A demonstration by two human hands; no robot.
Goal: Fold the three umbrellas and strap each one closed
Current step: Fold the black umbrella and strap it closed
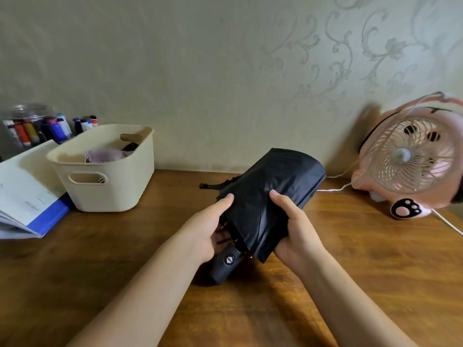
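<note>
My left hand [213, 230] and right hand [294, 229] clasp the umbrella [271, 186]; I'd wind its folds tight before pulling the strap [213, 186] round.

A wooden table [125, 259] with brown, streaky grain runs up to the wall. At its far left stands a cream plastic basket [112, 194] with cut-out handles. Just left of the basket, touching or almost touching it, lies an open white booklet [22, 186] on a blue folder [51, 217]. Behind these, against the wall, a clear container of markers [32, 131] stands. On the far right sits a pink fan [411, 161], tilted, with a paw-print foot [406, 208] on the wood. A white cable [335, 188] trails from the fan across the tabletop. The black umbrella [270, 191] lies low over the middle; whether its handle touches the wood cannot be told.
</note>
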